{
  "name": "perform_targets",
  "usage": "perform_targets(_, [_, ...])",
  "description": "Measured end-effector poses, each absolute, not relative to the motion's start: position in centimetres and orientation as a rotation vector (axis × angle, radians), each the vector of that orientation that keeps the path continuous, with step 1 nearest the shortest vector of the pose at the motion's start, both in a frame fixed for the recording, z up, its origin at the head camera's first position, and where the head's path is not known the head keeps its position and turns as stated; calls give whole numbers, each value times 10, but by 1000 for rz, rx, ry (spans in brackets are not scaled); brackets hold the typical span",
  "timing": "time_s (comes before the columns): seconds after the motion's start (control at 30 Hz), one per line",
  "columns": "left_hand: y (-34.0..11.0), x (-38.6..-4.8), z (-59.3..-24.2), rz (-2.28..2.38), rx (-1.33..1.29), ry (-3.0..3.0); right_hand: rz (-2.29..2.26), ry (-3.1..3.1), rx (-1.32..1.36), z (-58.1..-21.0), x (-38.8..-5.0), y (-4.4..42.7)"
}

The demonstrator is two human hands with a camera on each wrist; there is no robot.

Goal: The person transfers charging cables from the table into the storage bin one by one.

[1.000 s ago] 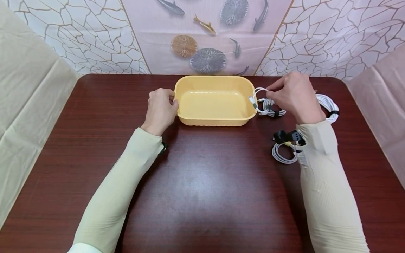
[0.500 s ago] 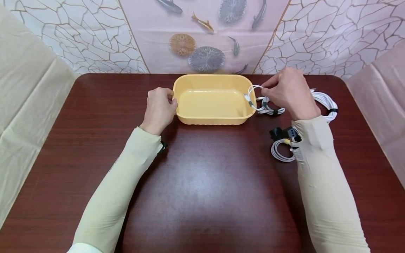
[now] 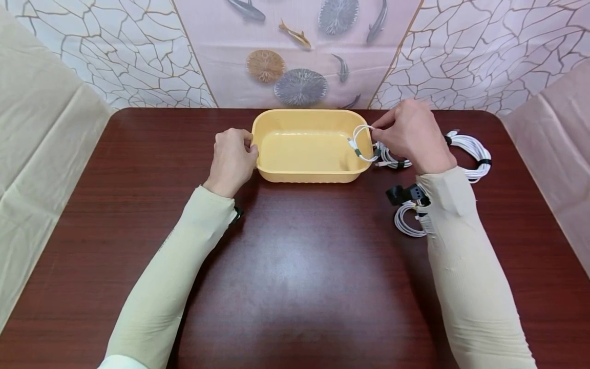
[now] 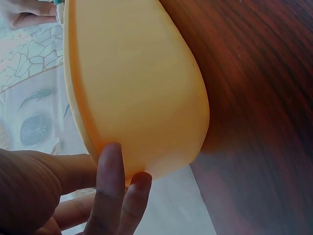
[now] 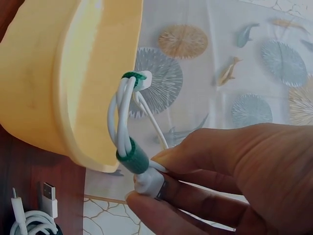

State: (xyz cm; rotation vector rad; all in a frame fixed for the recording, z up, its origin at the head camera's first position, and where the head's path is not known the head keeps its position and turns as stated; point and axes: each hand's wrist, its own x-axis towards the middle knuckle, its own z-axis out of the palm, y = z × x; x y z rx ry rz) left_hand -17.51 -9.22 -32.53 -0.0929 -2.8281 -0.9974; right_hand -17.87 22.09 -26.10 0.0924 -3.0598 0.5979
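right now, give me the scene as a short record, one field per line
left hand: grips the left end of the yellow tub
right hand: pinches a white cable with green bands, at the tub's right end
other cables: white coil right of the tub, larger white coil farther right, grey coil nearer the person
surface: dark reddish-brown table
behind: patterned backdrop

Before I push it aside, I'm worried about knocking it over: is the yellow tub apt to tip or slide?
The yellow tub probably won't tip easily, as it looks low and wide. It's likely light for its size, since it looks thin-walled. It may slide readily on the glossy table, though the left hand holding its end could resist that.
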Motion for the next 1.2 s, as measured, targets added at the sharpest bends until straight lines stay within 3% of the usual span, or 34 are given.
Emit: perform_targets(1.2, [-91, -175, -326, -1002, -83, -2828, 601, -3108, 208, -269, -189, 202])
